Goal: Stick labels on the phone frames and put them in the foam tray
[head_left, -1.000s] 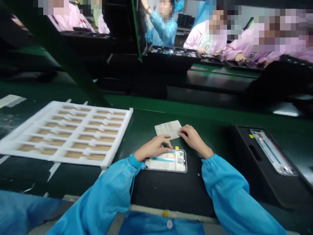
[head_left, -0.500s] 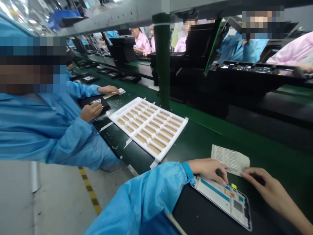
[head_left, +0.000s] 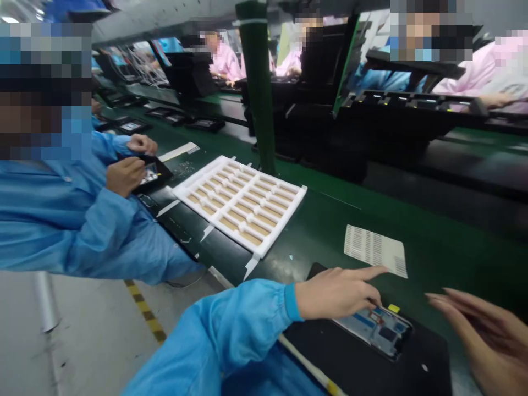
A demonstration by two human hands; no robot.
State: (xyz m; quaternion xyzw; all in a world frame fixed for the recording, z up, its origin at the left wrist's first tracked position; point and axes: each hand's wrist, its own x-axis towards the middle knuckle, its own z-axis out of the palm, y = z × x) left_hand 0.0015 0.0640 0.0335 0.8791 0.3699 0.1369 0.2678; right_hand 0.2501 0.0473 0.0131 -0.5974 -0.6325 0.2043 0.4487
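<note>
A phone housing (head_left: 377,330), with its inner parts facing up and a yellow tab on its far edge, lies in a black tray (head_left: 429,341) in front of me. My left hand (head_left: 340,291) is over the housing's left end; its index finger points out straight and the other fingers curl at the housing's edge, partly hiding it. Beyond it, a white label sheet (head_left: 375,250) with rows of small printed strips lies flat on the bench. My right hand (head_left: 482,330) hovers right of the tray, apart from the sheet, fingers stretched out and slightly blurred.
A white foam tray (head_left: 264,250) with tan-bottomed slots lies left of centre on the green bench. Behind it stands a green post (head_left: 258,82). At left, a co-worker in a blue sleeve (head_left: 111,220) works over a black tray (head_left: 163,173). Black equipment (head_left: 313,137) lines the back.
My right hand has let go of the label sheet and moved away; the sheet now lies flat. The housing has settled lower into the black tray. My left index finger has straightened.
</note>
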